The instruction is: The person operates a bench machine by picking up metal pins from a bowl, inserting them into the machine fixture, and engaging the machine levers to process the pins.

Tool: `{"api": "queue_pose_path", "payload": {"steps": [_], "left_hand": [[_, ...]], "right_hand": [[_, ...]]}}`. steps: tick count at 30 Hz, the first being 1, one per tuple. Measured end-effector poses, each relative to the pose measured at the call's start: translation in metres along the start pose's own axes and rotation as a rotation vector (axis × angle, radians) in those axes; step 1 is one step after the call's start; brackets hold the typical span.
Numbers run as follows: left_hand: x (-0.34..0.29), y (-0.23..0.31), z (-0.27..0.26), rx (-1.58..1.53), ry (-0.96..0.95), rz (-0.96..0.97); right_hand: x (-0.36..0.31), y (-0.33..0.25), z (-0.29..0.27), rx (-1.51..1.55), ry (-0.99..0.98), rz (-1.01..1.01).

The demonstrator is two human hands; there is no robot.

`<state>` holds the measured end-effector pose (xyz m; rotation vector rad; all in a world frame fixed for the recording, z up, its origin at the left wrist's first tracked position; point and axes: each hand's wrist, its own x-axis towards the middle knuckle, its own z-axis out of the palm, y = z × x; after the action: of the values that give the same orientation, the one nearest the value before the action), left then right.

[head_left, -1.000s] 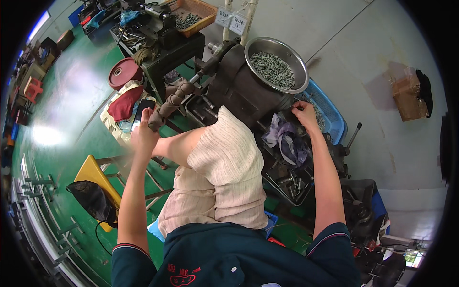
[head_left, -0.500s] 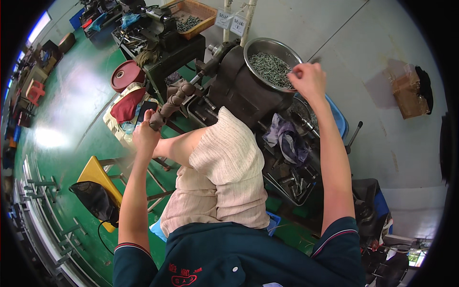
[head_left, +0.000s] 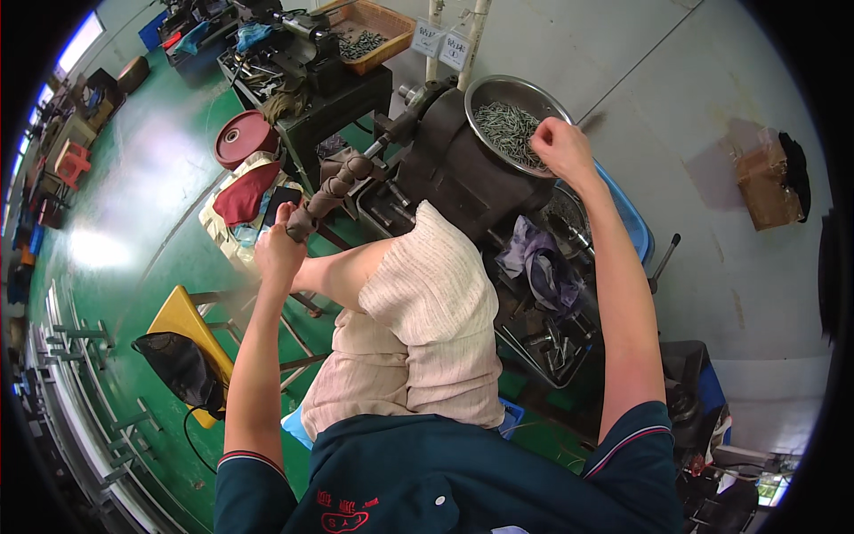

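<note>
My left hand is closed round the lower end of a lever wrapped in knobbly brown cloth, which runs up to a dark metal machine. On top of that machine rests a round steel bowl with many small, thin grey metal pins inside. My right hand is over the bowl's right side, its fingers curled together in a pinch. Whatever those fingertips hold, if anything, is hidden.
Below the bowl, a black tray carries metal parts and a purple rag. A blue basin stands behind my right forearm. At left are a yellow stool with a black bag and a red round part. An orange basket sits farther back.
My right hand has dropped slightly, from the bowl's rim inward over the pins, with its fingers more curled. My left hand stays on the lever. The whole view has shifted a little.
</note>
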<state>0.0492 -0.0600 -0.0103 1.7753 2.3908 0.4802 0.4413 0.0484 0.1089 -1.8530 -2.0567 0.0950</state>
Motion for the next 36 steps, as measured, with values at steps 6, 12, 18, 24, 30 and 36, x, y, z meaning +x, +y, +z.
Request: {"api": "queue_pose_path", "payload": {"steps": [6,12,18,24,30,36], "left_hand": [[0.000,-0.002,0.002,-0.011,0.023,-0.007],[0.002,-0.004,0.003,0.007,-0.004,-0.017],[0.000,-0.002,0.004,-0.007,0.029,0.013],[-0.003,0.002,-0.002,-0.003,0.030,0.006],[-0.001,-0.001,0.001,0.006,0.022,0.009],[-0.002,-0.001,0.000,0.006,0.021,-0.002]], "right_hand": [[-0.020,0.044,-0.023,0.718,0.250,0.136],[-0.071,0.095,0.024,0.640,0.062,0.387],[-0.084,0.094,0.052,0.740,-0.005,0.404],[-0.085,0.092,0.055,0.753,-0.020,0.363],[-0.085,0.093,0.056,0.745,-0.006,0.345],[-0.083,0.089,0.055,0.569,-0.054,0.399]]}}
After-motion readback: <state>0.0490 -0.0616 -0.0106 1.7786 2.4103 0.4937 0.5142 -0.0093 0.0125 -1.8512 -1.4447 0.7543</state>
